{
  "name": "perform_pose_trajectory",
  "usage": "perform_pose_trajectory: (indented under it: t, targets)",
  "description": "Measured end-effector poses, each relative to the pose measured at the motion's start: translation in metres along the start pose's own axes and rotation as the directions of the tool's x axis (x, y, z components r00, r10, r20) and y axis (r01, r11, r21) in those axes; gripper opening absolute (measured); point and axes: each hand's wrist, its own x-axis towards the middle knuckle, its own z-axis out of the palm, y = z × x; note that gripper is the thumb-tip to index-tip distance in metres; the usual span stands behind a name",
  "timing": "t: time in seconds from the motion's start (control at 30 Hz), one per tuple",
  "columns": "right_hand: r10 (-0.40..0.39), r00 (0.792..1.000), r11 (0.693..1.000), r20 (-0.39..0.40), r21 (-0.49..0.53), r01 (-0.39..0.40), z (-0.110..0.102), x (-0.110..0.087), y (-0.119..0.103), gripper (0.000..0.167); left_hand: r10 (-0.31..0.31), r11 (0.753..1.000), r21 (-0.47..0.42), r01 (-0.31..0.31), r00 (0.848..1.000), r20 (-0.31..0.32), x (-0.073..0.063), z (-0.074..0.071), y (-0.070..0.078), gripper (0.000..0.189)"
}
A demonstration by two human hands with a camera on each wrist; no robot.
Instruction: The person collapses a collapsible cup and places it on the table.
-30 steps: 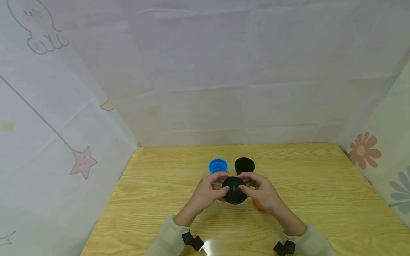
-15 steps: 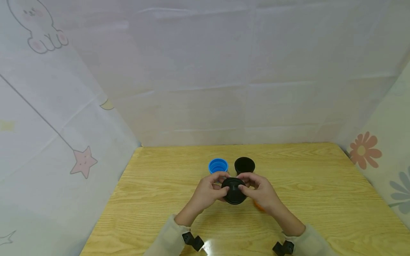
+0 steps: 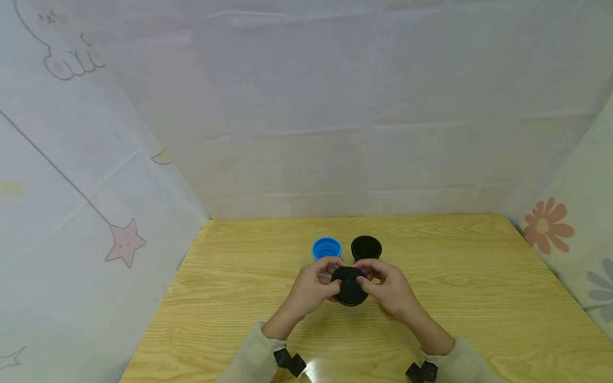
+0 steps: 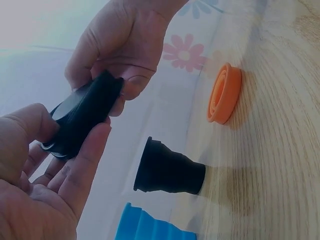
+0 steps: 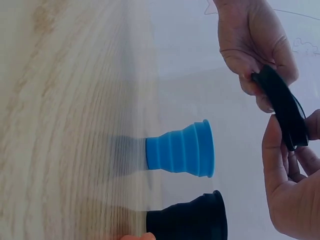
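Black round flattened cup [image 3: 351,296], seemingly silicone, was pinched by left hand [image 3: 311,286] and right hand [image 3: 391,287] from opposite sides; seemed light, pliable, grippy, best held edgewise.

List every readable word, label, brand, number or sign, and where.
None: no lettering shows on the held black collapsible cup, blue collapsible cup, standing black collapsible cup or orange collapsed cup; the wall cloth shows only drawings.
Any marking on the wrist cameras is too small to read.
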Motion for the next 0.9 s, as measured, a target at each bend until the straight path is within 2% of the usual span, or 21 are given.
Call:
perform_pose_trajectory:
  t: [0.13, 0.27, 0.4, 0.6, 0.9]
  targets:
    - [-0.016, 1.000, 1.000, 0.003, 0.011, 0.016, -0.001, 0.000, 0.002, 0.022, 0.007, 1.000, -0.015, -0.007, 1.000, 0.023, 0.001, -0.002, -0.002, 0.036]
    - [0.019, 1.000, 0.999, 0.022, 0.038, -0.020, -0.004, -0.001, 0.004, 0.027, 0.022, 1.000, -0.024, -0.021, 0.998, 0.057, 0.001, -0.004, -0.002, 0.037]
    - [0.058, 0.997, 0.989, 0.060, 0.132, -0.066, -0.006, -0.002, 0.003, 0.034, 0.024, 0.999, -0.040, -0.021, 0.996, 0.082, 0.001, -0.005, -0.002, 0.037]
    - [0.071, 0.991, 0.963, 0.115, 0.250, -0.098, -0.009, -0.002, 0.001, 0.040, 0.015, 0.998, -0.056, -0.008, 0.992, 0.125, 0.000, -0.009, -0.003, 0.037]
    - [0.086, 0.989, 0.950, 0.124, 0.290, -0.119, -0.010, -0.002, -0.002, 0.041, 0.003, 0.987, -0.158, 0.028, 0.982, 0.190, -0.003, -0.017, -0.003, 0.044]
